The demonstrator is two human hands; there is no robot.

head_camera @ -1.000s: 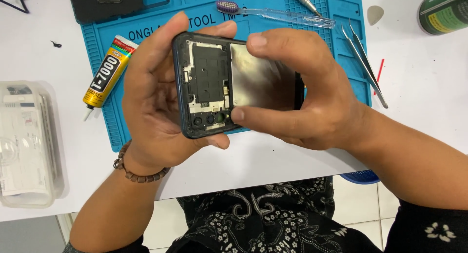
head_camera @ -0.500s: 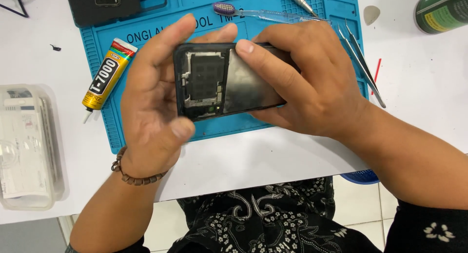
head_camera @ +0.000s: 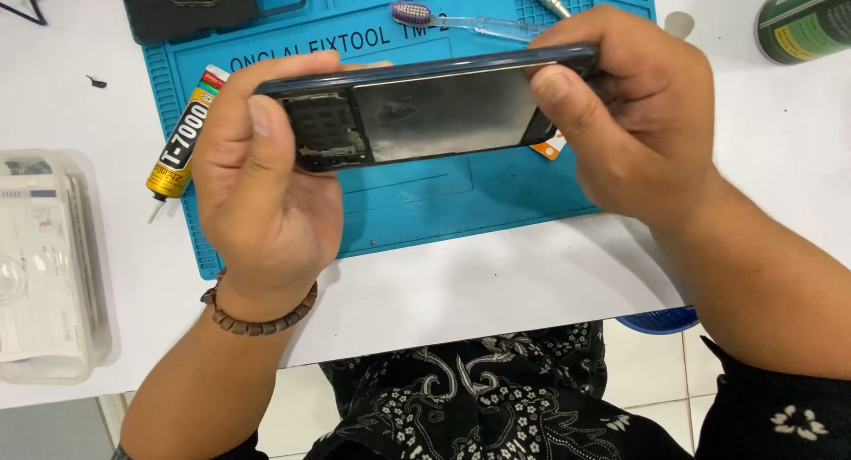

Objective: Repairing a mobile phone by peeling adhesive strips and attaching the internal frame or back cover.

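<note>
White table [head_camera: 496,292] lies under your work, and on it a blue repair mat [head_camera: 425,203] takes the middle. You hold an opened phone body [head_camera: 425,110] above the mat, long side level, its open back turned to you. Your left hand [head_camera: 266,185] is closed on the left end, the thumb pressing the frame near the camera part. Your right hand [head_camera: 620,123] is closed on the right end, the thumb on the edge and the fingers behind.

I judge the work is in the middle: the back cover is already off, so the dark board and the shiny metal plate show inside, and nothing is closed again yet. A dark cover [head_camera: 213,8] lies at the far left of the mat. Beside your left hand a yellow glue tube [head_camera: 182,141] rests on the mat edge with its cap on, so gluing seems not begun. A toothbrush [head_camera: 461,19] lies beyond the phone, and a clear plastic box [head_camera: 44,265] stands at your left.
</note>
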